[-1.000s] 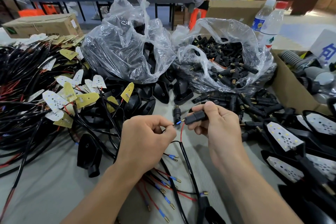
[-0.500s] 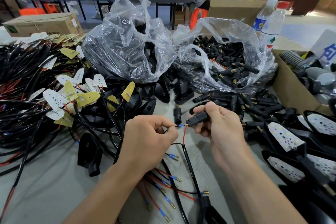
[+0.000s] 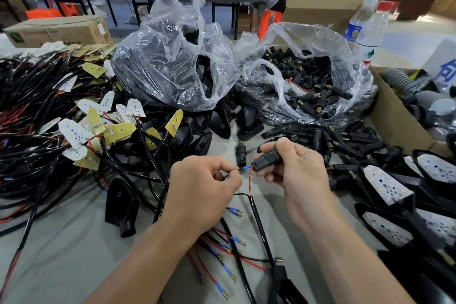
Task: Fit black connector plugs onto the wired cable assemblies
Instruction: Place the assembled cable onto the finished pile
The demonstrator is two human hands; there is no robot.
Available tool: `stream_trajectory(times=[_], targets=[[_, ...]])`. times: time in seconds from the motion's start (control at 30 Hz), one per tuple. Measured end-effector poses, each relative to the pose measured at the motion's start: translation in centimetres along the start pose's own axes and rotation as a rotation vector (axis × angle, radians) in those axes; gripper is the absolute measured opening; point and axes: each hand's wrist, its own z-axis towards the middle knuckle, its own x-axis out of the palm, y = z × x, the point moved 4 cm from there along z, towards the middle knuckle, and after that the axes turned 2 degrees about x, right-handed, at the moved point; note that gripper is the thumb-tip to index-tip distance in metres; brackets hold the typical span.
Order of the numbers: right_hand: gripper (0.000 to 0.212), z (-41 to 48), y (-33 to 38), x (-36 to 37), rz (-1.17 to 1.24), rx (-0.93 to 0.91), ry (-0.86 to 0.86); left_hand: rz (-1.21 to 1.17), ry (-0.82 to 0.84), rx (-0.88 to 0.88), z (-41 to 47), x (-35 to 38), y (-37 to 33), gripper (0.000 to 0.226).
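Observation:
My right hand (image 3: 297,175) grips a black connector plug (image 3: 267,161) between thumb and fingers, its open end pointing left. My left hand (image 3: 203,192) pinches a thin black wire with a blue-sleeved terminal (image 3: 244,168) whose tip sits at the plug's mouth. A red wire (image 3: 251,184) of the same cable (image 3: 257,217) runs down from the plug's mouth to where the cable splits. Another loose black plug (image 3: 241,155) stands on the table just behind the terminal.
A clear bag of black plugs (image 3: 306,86) sits at the back right, with loose plugs (image 3: 345,140) spilled before it. A second bag (image 3: 172,61) holds black housings. Cable bundles with LED boards (image 3: 74,131) fill the left. Finished lamps (image 3: 385,185) and a cardboard box (image 3: 394,116) lie right.
Both hands have held nearly still. The blue terminal has stayed at the plug's mouth, with the plug tilted slightly more toward it.

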Motion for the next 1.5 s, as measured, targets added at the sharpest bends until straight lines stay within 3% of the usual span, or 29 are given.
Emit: stream_trajectory(times=[0.13,0.3,0.47,0.63,0.83,1.0,1.13,1.33,1.5], targets=[[0.04,-0.2,-0.1,0.0,-0.023,-0.031,-0.037,0.179,-0.066,0.083,-0.5,0.0,-1.0,0.017],[0.04,-0.3,-0.3,0.1,-0.03,-0.049,-0.1,0.244,-0.067,0.027,-0.3,0.2,-1.1,0.019],[0.041,-0.4,-0.2,-0.3,-0.063,-0.094,-0.158,0.025,0.051,0.009,-0.5,0.8,-1.2,0.021],[0.041,-0.2,0.1,-0.3,-0.089,-0.081,-0.082,-0.073,0.015,-0.019,0.0,0.4,-0.6,0.024],[0.041,-0.7,-0.1,0.5,-0.201,-0.121,-0.012,0.124,-0.041,0.255,-0.7,0.1,-2.0,0.02],[0.039,-0.5,-0.2,-0.1,-0.046,-0.008,-0.056,-0.075,0.074,0.053,-0.1,0.5,-0.8,0.013],[0.037,-0.3,0.1,-0.4,-0.053,-0.017,-0.099,-0.239,0.073,-0.084,0.2,0.1,0.2,0.019],[0.037,-0.9,-0.1,0.4,-0.134,-0.073,-0.08,-0.187,0.125,-0.079,0.2,0.7,0.1,0.021],[0.032,-0.9,0.1,0.4,-0.052,-0.033,-0.079,-0.216,0.077,-0.085,0.4,0.6,0.5,0.018]])
